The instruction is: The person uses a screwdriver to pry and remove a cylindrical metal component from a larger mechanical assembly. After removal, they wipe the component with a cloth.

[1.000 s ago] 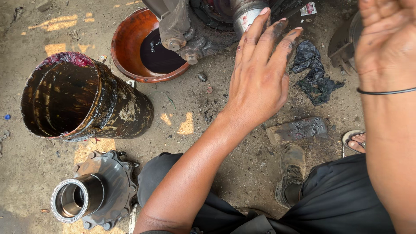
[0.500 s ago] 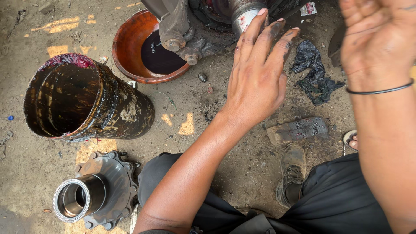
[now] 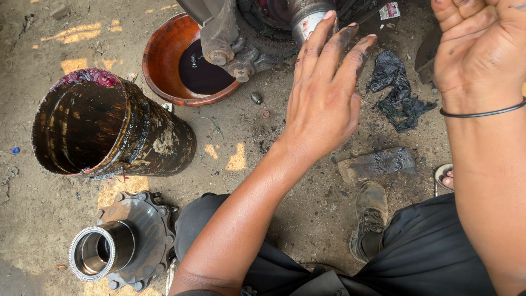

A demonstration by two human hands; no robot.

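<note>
Hands over a greasy axle end, seen from above on a dirt floor. At left a dark, grease-caked drum (image 3: 109, 129) lies on its side, its open mouth toward the left edge. Below it, at lower left, a wheel hub (image 3: 123, 244) rests on its flange with its bright sleeve pointing left. Upper middle holds a rust-red pan (image 3: 164, 60) of black oil, partly under the brake parts.

The spindle (image 3: 309, 19), the thing both hands work at, sits at the top centre of the frame. Only its pale metal tip shows; its long axis seems to run from the top edge down toward the viewer, tip nearest.

The left hand (image 3: 326, 96) is flat and open, fingers spread and black with grease, fingertips touching or just beside the spindle tip; it grips nothing. Compared with a second ago it has barely shifted.

A black rag (image 3: 397, 90) lies right of it, a grey block (image 3: 378, 163) lower down.

The right hand (image 3: 482, 46), upper right, has curled: its fingers, straighter a second ago, now fold inward. Whether it holds anything cannot be told. The change suggests greasing by hand continues, with the right hand drawn clear.
</note>
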